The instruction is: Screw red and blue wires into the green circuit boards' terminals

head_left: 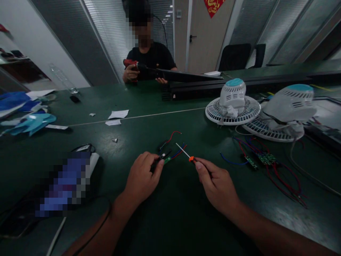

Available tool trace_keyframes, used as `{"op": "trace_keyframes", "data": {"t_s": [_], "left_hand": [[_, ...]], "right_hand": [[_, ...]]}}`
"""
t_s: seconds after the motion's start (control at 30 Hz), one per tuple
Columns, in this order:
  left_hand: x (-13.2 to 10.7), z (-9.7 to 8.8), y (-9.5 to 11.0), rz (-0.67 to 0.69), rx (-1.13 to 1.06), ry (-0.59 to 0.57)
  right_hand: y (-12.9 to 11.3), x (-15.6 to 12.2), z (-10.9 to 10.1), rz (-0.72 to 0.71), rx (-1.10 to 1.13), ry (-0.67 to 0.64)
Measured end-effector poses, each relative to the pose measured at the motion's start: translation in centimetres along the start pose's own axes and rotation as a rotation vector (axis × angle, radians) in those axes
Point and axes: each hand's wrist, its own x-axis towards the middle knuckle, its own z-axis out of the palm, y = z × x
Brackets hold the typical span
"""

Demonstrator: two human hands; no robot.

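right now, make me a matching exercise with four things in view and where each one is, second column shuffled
Things
1. drill
2. clear bottle
3. screwdriver
4. wired circuit boards

Places
A. in the right hand
B. near the white grilled units
C. in a co-worker's hand
D. by the table's far edge, at left

Pairs: 1-C, 2-D, 3-A, 4-B

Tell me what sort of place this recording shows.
Probably an electronics assembly or repair workspace: the right hand holds a screwdriver, wired green circuit boards lie on the long green table, and across it another person holds a red power drill.
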Motion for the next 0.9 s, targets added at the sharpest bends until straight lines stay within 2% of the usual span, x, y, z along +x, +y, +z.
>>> {"op": "trace_keyframes", "data": {"t_s": [0.37,0.6,0.9], "left_hand": [[0.1,0.3,0.3,0.031,0.097,-0.091],[0.6,0.2,0.1,0.020,0.097,-0.068],[1.2,0.4,-1.3,-0.041,0.089,0.012]], "right_hand": [[-0.2,0.4,0.0,0.129,0.111,-0.012],[-0.4,0.5,-0.2,0.207,0.147,0.006],[-0.4,0.5,-0.2,0.245,0.212,0.004]]}}
